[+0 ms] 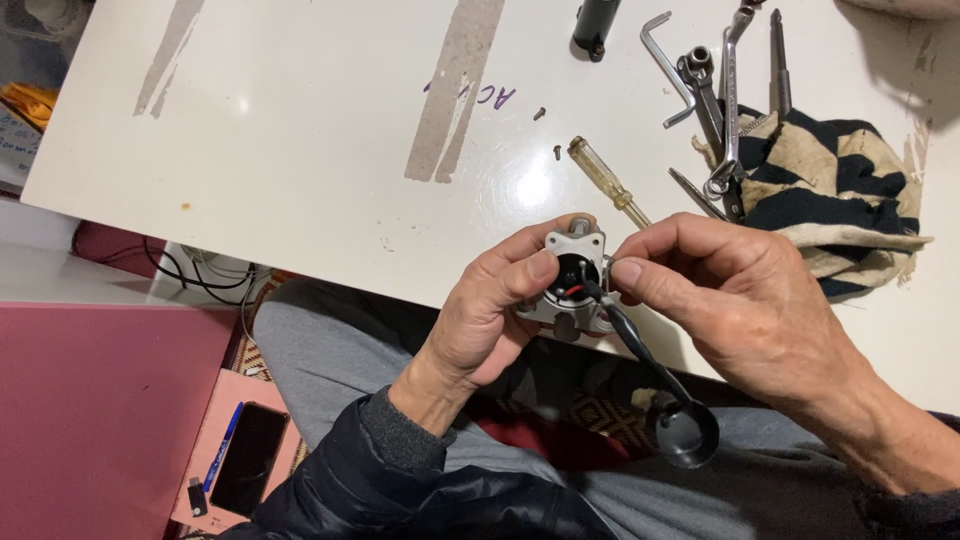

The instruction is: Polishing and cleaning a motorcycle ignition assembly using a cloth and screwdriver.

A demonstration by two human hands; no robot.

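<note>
Holding a small grey metal housing (572, 280) just over the near edge of the white table (300, 150), left hand (490, 320) wrapped closed around its body, thumb pressed on the rim. Pinching the black cable (640, 355) where it enters the round opening, right hand (740, 300) closed with thumb and forefinger tight on it; black cap (688, 432) dangling at the cable's lower end over the lap. Red wire showing inside the opening. Best done slowly: steady housing, cable fed straight along the bore, no kinking, no strain on the red wire. Yellow-handled screwdriver (605, 180) lying just beyond, wrenches (715, 90) on a striped rag (840, 190) farther right.
</note>
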